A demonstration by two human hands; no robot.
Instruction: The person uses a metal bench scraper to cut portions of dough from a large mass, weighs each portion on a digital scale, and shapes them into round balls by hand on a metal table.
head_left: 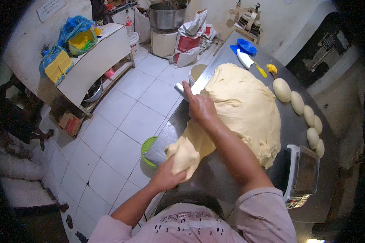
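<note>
One lobe of dough [185, 157] sits in the curled fingers of the left hand [166, 177] at the left edge of the surface [290, 127], joined by a strip to the main dough mass [247, 109], while the right hand [202, 107] grips a light-coloured tool [181, 90], its working end hidden. For what appears to be portioning, support the lobe from below, tension the strip lightly without thinning it, and sever it in one stroke rather than tearing.
</note>
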